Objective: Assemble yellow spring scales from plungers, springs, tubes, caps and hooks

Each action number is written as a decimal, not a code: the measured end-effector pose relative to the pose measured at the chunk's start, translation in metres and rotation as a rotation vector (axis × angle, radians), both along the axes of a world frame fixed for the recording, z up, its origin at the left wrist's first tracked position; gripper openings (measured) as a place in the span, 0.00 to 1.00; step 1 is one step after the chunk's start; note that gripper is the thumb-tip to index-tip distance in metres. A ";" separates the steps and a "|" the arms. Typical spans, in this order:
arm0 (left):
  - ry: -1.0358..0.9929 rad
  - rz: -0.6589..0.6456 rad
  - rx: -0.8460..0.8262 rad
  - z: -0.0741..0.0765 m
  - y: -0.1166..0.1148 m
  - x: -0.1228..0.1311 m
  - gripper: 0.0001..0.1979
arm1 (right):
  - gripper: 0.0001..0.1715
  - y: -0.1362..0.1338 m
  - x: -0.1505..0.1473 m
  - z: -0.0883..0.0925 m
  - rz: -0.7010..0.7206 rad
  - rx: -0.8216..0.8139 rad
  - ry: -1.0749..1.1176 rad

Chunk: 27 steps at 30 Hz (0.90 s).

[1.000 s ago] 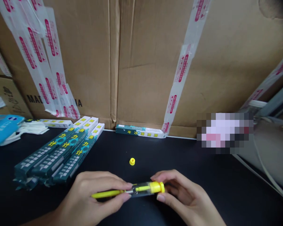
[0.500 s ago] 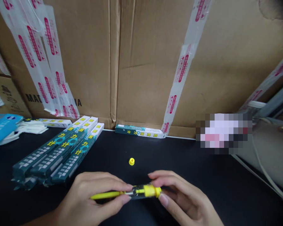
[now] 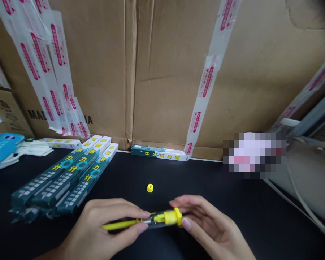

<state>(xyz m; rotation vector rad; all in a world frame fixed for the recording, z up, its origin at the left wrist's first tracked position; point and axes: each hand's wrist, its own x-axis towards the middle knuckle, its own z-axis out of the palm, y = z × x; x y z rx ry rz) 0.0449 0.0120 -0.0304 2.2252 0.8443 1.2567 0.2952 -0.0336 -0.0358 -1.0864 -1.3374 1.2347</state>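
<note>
A tubular spring scale (image 3: 130,224) lies level between my two hands, with a yellow rod at its left, a clear tube with a metal spring inside and a yellow end cap (image 3: 172,217) at its right. My left hand (image 3: 109,225) pinches the tube between thumb and fingertips. My right hand (image 3: 209,224) has its thumb against the end cap and its index finger curled just behind it; the other fingers are loosely bent. Beyond the hands, a small yellow plug (image 3: 150,187) rests on the black table.
Several long green-and-white boxes (image 3: 62,173) are stacked at the left, and another such box (image 3: 159,152) lies along the back. A blue packet (image 3: 4,148) and white cloth-like items (image 3: 32,150) sit far left. Large cardboard (image 3: 168,79) stands behind. A grey bag (image 3: 311,184) is at right.
The end cap has turned a little, showing its squared flange more plainly. My right index finger has lifted slightly off it. My left hand keeps its pinch, and the view has shifted slightly.
</note>
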 end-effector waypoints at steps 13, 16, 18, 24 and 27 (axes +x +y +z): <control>-0.051 0.155 -0.207 0.008 0.001 -0.002 0.09 | 0.20 0.047 0.013 -0.001 0.104 0.482 -0.672; -0.016 0.143 -0.219 0.006 0.000 -0.003 0.10 | 0.30 0.058 -0.006 0.004 0.225 0.541 -0.687; -0.043 0.136 -0.216 0.005 -0.001 -0.003 0.11 | 0.32 0.065 -0.015 0.007 0.268 0.545 -0.689; 0.001 0.098 -0.169 0.004 0.002 -0.005 0.13 | 0.31 0.066 -0.013 0.005 0.218 0.471 -0.605; -0.005 0.107 -0.164 0.005 0.002 -0.005 0.12 | 0.18 0.056 -0.002 -0.001 0.065 0.385 -0.494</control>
